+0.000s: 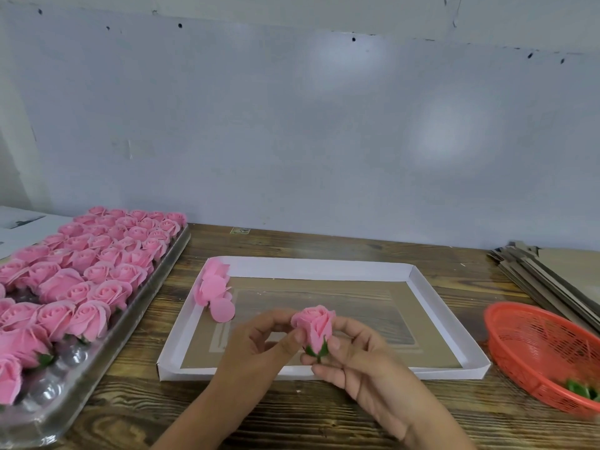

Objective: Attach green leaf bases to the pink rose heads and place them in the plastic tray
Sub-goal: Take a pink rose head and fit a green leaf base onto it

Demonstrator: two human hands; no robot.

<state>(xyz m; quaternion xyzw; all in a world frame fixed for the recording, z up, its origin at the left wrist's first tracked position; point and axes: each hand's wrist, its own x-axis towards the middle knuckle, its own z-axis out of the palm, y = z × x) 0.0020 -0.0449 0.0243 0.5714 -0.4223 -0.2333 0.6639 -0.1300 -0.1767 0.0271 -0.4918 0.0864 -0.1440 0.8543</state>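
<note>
The right hand (pixel 357 365) pinches the green leaf base (pixel 316 351) under a pink rose head (pixel 315 323); the left hand (pixel 259 345) pinches its side, above the cardboard lid (pixel 324 269). Attachment appears complete. Next: seat it in the plastic tray (pixel 97 352) at the bench's (pixel 292 414) left.

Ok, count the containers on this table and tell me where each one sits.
3. The clear plastic tray of roses lies at the left, the white cardboard tray in the middle, and the red mesh basket at the right edge, partly cut off.
</note>
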